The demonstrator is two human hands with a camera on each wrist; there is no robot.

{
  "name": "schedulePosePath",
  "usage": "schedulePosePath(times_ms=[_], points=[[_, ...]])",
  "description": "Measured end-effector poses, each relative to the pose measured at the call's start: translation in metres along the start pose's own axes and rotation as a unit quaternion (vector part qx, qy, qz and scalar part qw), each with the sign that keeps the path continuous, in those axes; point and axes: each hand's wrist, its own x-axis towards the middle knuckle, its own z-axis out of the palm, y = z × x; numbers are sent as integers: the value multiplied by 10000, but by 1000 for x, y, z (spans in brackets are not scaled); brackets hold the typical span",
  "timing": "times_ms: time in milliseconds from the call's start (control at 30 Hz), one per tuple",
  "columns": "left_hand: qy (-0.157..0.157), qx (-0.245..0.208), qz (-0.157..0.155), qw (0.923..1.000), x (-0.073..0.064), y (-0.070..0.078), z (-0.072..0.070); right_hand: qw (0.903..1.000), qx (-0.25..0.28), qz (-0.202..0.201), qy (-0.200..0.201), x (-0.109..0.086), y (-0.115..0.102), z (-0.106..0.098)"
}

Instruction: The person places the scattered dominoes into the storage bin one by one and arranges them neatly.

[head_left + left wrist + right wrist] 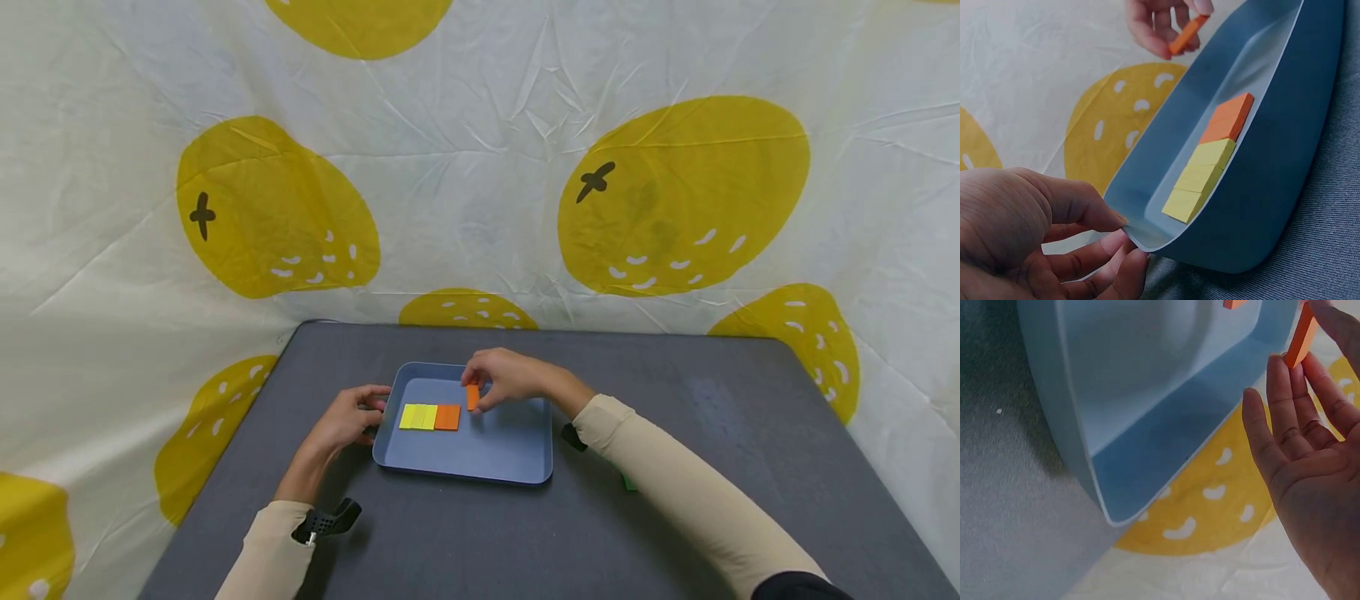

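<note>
A blue tray [480, 468] lies on the dark table, holding a row of blocks. Three yellow blocks [1196, 179] lie side by side at the left, followed by two orange blocks [447, 417] touching them. My right hand [510, 375] pinches another orange block [472, 397] between thumb and fingertips, held on edge over the tray, right of the row. At the tray's left rim, my left hand [347, 419] grips the corner, thumb at the top edge and fingers against the outside, as the left wrist view shows.
Beyond the right forearm's sleeve [660, 467], a small green piece [629, 482] shows on the table [465, 542], mostly hidden by the arm. A white cloth [465, 208] with yellow fruit prints hangs behind the table. Each wrist wears a black strap [330, 518].
</note>
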Motion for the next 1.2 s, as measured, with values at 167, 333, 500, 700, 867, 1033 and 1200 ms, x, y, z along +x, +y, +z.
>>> schedulePosePath(times_ms=[167,333,500,700,867,1033,1200], points=[[1,-5,5,10000,1,-1,0,9998,-21,145,-165,10,-2,7],[-14,-25,35,10000,2,-3,0,9986,-143,405,-306,17,-3,13],[-9,-29,56,10000,2,-3,0,9963,-488,623,-344,22,-4,22],[7,43,51,10000,2,-4,0,9918,-898,821,-389,27,-6,33],[13,59,45,10000,3,-5,0,9887,-1181,866,-319,29,-10,38],[22,67,33,10000,2,-5,0,9881,-1243,841,-326,29,-14,40],[12,73,20,10000,2,-5,0,9873,-1250,917,-340,28,-15,41]])
